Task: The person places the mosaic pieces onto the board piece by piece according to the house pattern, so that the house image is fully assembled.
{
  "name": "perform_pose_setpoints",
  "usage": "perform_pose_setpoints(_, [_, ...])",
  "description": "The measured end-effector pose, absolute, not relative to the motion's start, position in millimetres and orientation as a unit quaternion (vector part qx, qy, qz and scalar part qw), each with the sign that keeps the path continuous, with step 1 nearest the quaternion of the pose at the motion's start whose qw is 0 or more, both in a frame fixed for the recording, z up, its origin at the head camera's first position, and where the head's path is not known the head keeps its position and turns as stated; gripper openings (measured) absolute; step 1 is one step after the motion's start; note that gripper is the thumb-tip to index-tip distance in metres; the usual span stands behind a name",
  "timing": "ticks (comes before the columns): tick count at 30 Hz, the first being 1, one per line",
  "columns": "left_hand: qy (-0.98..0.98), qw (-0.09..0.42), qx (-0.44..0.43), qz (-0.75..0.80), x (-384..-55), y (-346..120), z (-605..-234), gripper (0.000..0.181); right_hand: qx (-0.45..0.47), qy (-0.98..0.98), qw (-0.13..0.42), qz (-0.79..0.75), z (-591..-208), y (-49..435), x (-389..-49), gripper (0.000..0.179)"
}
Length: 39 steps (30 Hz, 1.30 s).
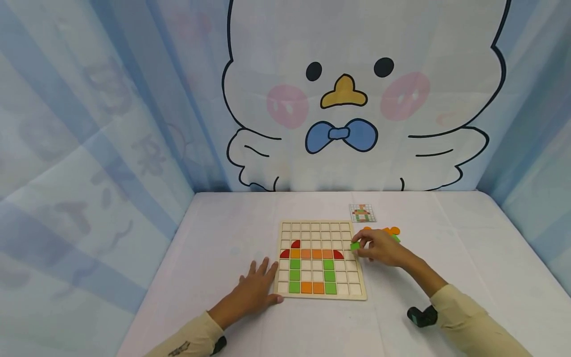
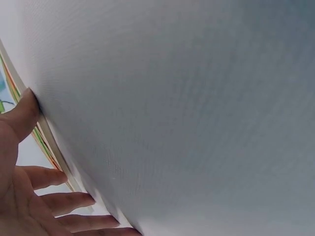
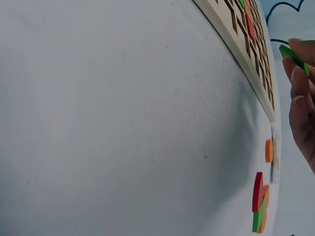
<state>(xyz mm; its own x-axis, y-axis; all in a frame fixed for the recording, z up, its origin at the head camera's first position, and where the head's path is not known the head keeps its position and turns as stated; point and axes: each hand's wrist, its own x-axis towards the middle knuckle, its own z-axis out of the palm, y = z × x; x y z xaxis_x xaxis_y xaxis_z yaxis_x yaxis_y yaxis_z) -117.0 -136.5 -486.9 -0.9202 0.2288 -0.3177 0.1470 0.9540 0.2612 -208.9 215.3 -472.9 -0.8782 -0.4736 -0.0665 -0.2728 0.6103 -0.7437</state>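
A wooden grid board (image 1: 352,277) lies on the white table, with green, orange and red tiles set in some of its squares. Between thumb and fingers my right hand (image 1: 382,248) pinches a green square tile (image 1: 355,246), held over the board's right edge. The right wrist view shows the same green tile (image 3: 295,60) tilted in the fingertips, above the tabletop. My left hand (image 1: 254,290) rests with spread fingers at the board's lower left corner; in the left wrist view, its fingertips (image 2: 30,96) are right at the board's side.
Behind the right hand lies a small pile of loose pieces (image 1: 392,231), with orange, green and red ones (image 3: 258,191) in the right wrist view. A pattern card (image 1: 363,213) lies beyond the board. A printed curtain (image 1: 343,168) hangs behind the table.
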Motion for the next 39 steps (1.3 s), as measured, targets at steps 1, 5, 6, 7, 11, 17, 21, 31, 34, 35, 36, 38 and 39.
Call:
perform_pose_setpoints(1, [0.973,0.176,0.096,0.117,-117,-136,-487,0.089,-0.211,0.887,0.131,-0.389,-473,214,-209,0.028])
perform_pose_setpoints(5, [0.972,0.179,0.095,0.116,-116,-136,-486,0.089,-0.217,0.883,0.139,-0.393,-474,209,-210,0.026])
perform_pose_setpoints(6, [0.972,0.18,0.095,0.116,-116,-136,-486,0.089,-0.218,0.883,0.141,-0.391,-473,207,-210,0.026])
perform_pose_setpoints(7, [0.972,0.181,0.095,0.116,-116,-136,-486,0.089,-0.218,0.883,0.143,-0.389,-473,206,-211,0.026])
perform_pose_setpoints(11, [0.972,0.181,0.096,0.114,-116,-137,-488,0.089,-0.222,0.886,0.15,-0.378,-471,199,-214,0.028])
perform_pose_setpoints(17, [0.972,0.175,0.104,0.115,-115,-138,-490,0.089,-0.24,0.872,0.167,-0.393,-469,189,-220,0.027])
perform_pose_setpoints(21, [0.972,0.172,0.109,0.114,-115,-140,-490,0.089,-0.245,0.864,0.178,-0.402,-471,181,-224,0.028])
perform_pose_setpoints(31, [0.972,0.17,0.111,0.12,-114,-141,-490,0.088,-0.246,0.861,0.159,-0.417,-476,163,-235,0.029])
perform_pose_setpoints(34, [0.973,0.166,0.113,0.117,-114,-141,-492,0.088,-0.246,0.875,0.139,-0.393,-477,155,-236,0.027])
perform_pose_setpoints(35, [0.973,0.165,0.113,0.117,-114,-141,-492,0.088,-0.248,0.878,0.134,-0.386,-476,153,-237,0.027])
perform_pose_setpoints(36, [0.973,0.164,0.114,0.117,-114,-141,-493,0.088,-0.25,0.882,0.13,-0.378,-477,150,-237,0.026])
perform_pose_setpoints(38, [0.973,0.163,0.115,0.118,-114,-141,-493,0.088,-0.247,0.886,0.128,-0.37,-477,145,-238,0.025])
perform_pose_setpoints(39, [0.973,0.163,0.116,0.119,-114,-141,-493,0.088,-0.245,0.886,0.132,-0.371,-477,142,-238,0.025])
